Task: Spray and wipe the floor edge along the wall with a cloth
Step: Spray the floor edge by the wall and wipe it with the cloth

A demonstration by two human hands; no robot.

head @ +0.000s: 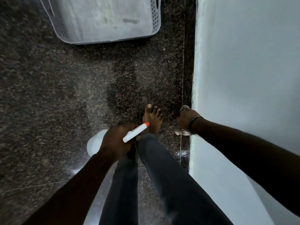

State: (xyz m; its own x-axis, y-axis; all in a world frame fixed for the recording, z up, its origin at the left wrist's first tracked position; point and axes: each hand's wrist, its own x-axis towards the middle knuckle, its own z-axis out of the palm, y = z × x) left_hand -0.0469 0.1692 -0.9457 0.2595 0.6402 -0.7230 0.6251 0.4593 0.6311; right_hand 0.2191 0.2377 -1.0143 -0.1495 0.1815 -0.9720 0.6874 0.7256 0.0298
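Observation:
My left hand [116, 141] grips a white spray bottle [95, 143] by its head; the white nozzle with a red tip [136, 132] points up and to the right. My right hand [185, 118] holds a crumpled pale cloth [182, 132] low at the floor edge [189, 98], right beside the wall [243, 70]. Bits of the cloth show above and below the hand; most of it is hidden by the fingers. The dark speckled floor [81, 88] meets the pale wall along a near-vertical line.
A white perforated plastic basket [155, 21] stands on the floor at the top. My bare foot [152, 118] and dark trouser legs [162, 176] are between the two hands. A wet shine lies on the floor near the wall at the lower middle.

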